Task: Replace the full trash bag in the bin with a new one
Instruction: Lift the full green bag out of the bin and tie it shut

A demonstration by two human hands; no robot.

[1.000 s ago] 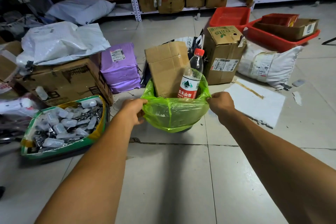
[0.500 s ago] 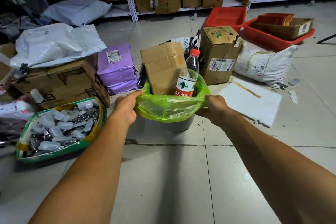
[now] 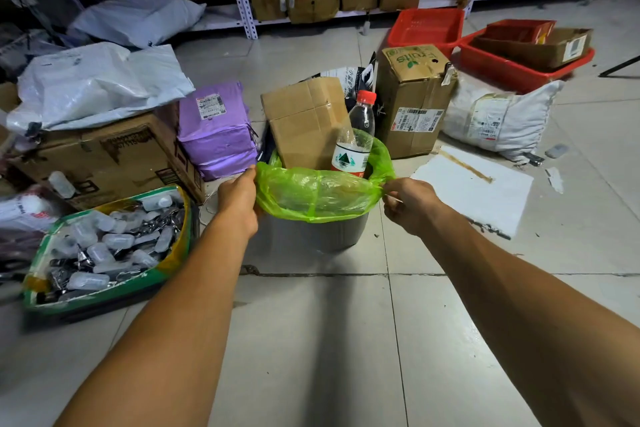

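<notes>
A grey bin [image 3: 329,232] stands on the tiled floor, lined with a translucent green trash bag [image 3: 311,192]. A cardboard box [image 3: 304,121] and a clear plastic bottle [image 3: 355,139] with a red cap stick up out of the bag. My left hand [image 3: 239,199] grips the bag's rim on the left side. On the right side, my right hand [image 3: 410,203] pinches the rim. The bag's folded-over edge is stretched between both hands and sits above the bin's grey wall.
A green-edged bag of small plastic bottles [image 3: 104,246] lies at the left. Purple parcels [image 3: 218,132] and a large carton [image 3: 104,156] stand behind it. A taller carton [image 3: 412,100], a white sack [image 3: 498,118], white sheet [image 3: 474,184] and red crates [image 3: 519,59] are at the right. Shelving runs along the back.
Both hands have lifted the bag's folded rim up off the bin, so more of the grey wall shows below the green plastic.
</notes>
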